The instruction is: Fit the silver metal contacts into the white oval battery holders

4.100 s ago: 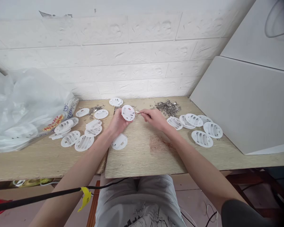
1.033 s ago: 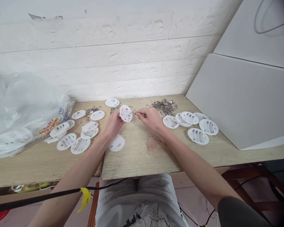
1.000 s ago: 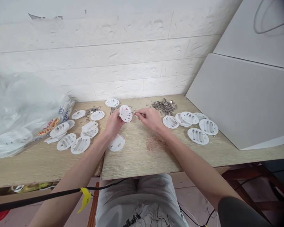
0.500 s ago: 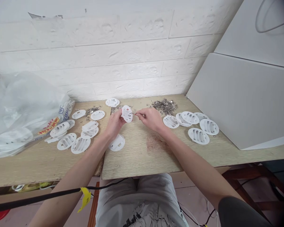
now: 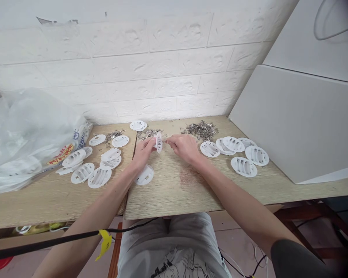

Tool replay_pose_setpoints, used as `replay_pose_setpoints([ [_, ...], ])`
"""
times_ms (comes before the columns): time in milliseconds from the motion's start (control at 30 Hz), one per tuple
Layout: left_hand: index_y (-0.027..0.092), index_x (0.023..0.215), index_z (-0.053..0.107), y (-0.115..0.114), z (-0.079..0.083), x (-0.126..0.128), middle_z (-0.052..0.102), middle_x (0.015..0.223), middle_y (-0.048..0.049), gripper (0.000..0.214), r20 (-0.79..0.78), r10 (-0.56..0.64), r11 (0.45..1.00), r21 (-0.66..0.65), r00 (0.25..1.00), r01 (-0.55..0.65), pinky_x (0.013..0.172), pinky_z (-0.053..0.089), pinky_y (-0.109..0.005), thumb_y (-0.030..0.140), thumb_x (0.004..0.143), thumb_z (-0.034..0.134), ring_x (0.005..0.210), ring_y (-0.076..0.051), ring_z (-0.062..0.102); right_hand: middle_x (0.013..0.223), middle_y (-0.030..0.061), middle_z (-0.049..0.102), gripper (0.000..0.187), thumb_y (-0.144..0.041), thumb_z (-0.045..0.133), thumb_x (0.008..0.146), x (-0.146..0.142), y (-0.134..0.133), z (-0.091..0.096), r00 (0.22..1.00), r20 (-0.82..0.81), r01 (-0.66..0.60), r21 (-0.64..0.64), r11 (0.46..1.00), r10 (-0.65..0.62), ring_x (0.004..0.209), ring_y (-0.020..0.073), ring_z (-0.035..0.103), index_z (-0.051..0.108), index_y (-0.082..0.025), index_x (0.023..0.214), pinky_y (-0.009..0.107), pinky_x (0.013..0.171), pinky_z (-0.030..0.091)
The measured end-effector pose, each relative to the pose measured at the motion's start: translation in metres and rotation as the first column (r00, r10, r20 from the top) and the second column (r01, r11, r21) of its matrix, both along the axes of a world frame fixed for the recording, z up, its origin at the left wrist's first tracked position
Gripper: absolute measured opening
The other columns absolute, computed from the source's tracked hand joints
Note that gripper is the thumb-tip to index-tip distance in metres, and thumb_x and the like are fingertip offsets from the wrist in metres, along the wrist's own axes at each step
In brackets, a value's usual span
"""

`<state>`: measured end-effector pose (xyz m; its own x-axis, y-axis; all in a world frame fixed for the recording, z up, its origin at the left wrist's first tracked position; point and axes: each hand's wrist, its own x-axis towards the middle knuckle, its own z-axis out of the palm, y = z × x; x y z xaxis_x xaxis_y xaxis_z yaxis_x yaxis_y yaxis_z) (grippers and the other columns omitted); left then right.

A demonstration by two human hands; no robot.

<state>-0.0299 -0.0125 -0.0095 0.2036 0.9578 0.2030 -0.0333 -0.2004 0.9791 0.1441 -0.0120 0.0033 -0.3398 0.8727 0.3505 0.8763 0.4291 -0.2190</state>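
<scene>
My left hand [image 5: 143, 152] is closed on the edge of a round white plastic battery holder [image 5: 159, 142], which stands almost edge-on to me. My right hand [image 5: 186, 147] is closed in a pinch just to the right of it. A thin metal piece [image 5: 165, 141], too small to name surely, reaches from those fingertips to the holder's slotted face. Under my left wrist a single white disc [image 5: 145, 175] lies on the table. Behind the hands are a pile of small metal clips [image 5: 202, 130] and a smaller scatter of metal bits [image 5: 151, 133].
Several white holders [image 5: 243, 166] lie at the right, near a large grey panel [image 5: 301, 116]. More holders [image 5: 99, 177] lie at the left beside a clear plastic bag [image 5: 37, 131]. A black cable [image 5: 46, 243] crosses below the table edge [image 5: 174, 214].
The battery holder in my left hand has turned from showing its face to nearly edge-on and shifted slightly right. My right hand stays close to it.
</scene>
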Motion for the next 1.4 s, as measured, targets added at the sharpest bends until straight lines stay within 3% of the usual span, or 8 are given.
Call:
replay_pose_setpoints([
  [200,0.016,0.085,0.067,-0.002,-0.002,0.000,0.062,0.084,-0.0031,0.034,-0.111,-0.002,0.999,0.046,0.994,0.007,0.084,0.046,-0.031,0.047,0.085,0.051,0.082,-0.016,0.055,0.088,0.0043,0.071,0.035,-0.023,0.038,0.094,-0.002,-0.002,0.002,0.997,0.078,0.000,0.020,1.000,-0.001,0.074,0.0181,0.059,0.071,-0.026,0.106,0.028,0.056,0.023],
  [400,0.017,0.086,0.066,-0.004,-0.001,0.002,0.063,0.085,-0.0027,0.035,-0.171,0.032,0.996,0.087,0.985,-0.017,0.083,0.045,-0.031,0.048,0.086,0.049,0.081,-0.017,0.056,0.091,0.0090,0.070,0.035,-0.015,0.038,0.091,-0.006,-0.007,0.007,0.988,0.156,0.009,0.017,1.000,-0.011,0.081,0.0193,0.060,0.071,-0.021,0.103,0.027,0.059,0.028],
  [567,0.017,0.088,0.068,-0.002,-0.003,0.003,0.065,0.091,-0.0050,0.034,-0.136,0.064,0.994,0.094,0.989,-0.052,0.084,0.045,-0.030,0.048,0.084,0.053,0.089,-0.019,0.056,0.096,0.0107,0.070,0.034,-0.013,0.039,0.089,-0.011,-0.010,0.008,0.988,0.144,0.056,-0.027,0.998,-0.052,0.084,0.0197,0.061,0.069,-0.020,0.106,0.027,0.061,0.031],
  [833,0.015,0.088,0.069,-0.002,-0.002,0.001,0.066,0.089,-0.0063,0.031,0.029,0.036,0.999,0.005,0.999,-0.036,0.082,0.048,-0.031,0.042,0.084,0.054,0.083,-0.017,0.058,0.091,0.0052,0.072,0.033,-0.025,0.040,0.093,-0.009,-0.002,-0.004,0.997,-0.057,0.043,-0.070,0.997,-0.047,0.077,0.0183,0.061,0.071,-0.023,0.105,0.026,0.060,0.031],
  [1400,0.015,0.093,0.070,-0.005,-0.004,0.004,0.068,0.096,-0.0064,0.034,0.060,0.039,0.999,0.009,0.997,-0.040,0.086,0.051,-0.034,0.045,0.081,0.060,0.092,-0.018,0.060,0.093,0.0105,0.070,0.030,-0.018,0.040,0.091,-0.022,-0.019,0.006,0.989,0.086,0.131,-0.081,0.988,-0.124,0.081,0.0214,0.064,0.069,-0.019,0.097,0.028,0.062,0.037],
])
